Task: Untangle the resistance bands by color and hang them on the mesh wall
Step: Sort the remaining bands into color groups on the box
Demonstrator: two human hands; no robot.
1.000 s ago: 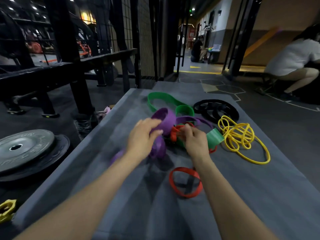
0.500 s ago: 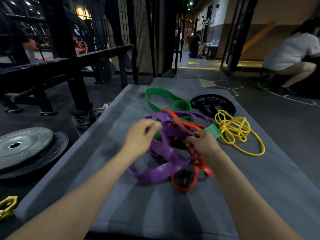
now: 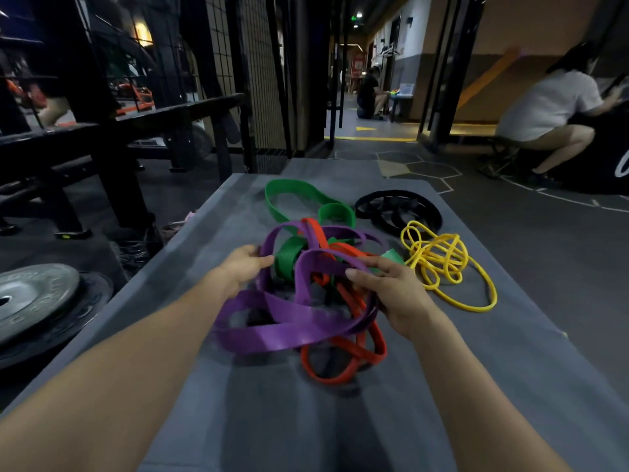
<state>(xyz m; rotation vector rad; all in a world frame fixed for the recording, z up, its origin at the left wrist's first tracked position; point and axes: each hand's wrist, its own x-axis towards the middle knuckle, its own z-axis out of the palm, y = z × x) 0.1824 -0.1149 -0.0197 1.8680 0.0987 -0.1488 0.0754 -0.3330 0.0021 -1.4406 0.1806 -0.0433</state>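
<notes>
A knot of bands lies on the grey mat point(image 3: 238, 403): a wide purple band point(image 3: 279, 330), a red band point(image 3: 343, 366) and a green band point(image 3: 289, 195) loop through one another. My left hand point(image 3: 241, 267) pinches the purple band at the knot's left side. My right hand point(image 3: 391, 291) grips purple and red strands at the right side, lifting them a little off the mat. A thin yellow band point(image 3: 442, 264) and a black band point(image 3: 398, 207) lie apart on the right. The mesh wall point(image 3: 238, 63) stands far left, beyond the mat.
A weight plate point(image 3: 30, 298) lies on the floor at left, beside a dark bench frame point(image 3: 112, 137). A person in a white shirt point(image 3: 551, 110) crouches at far right, and another person point(image 3: 369, 93) sits down the corridor.
The tangle has been pulled toward me and spread out: the purple and red loops now hang open between my hands. My right hand moved right and nearer.
</notes>
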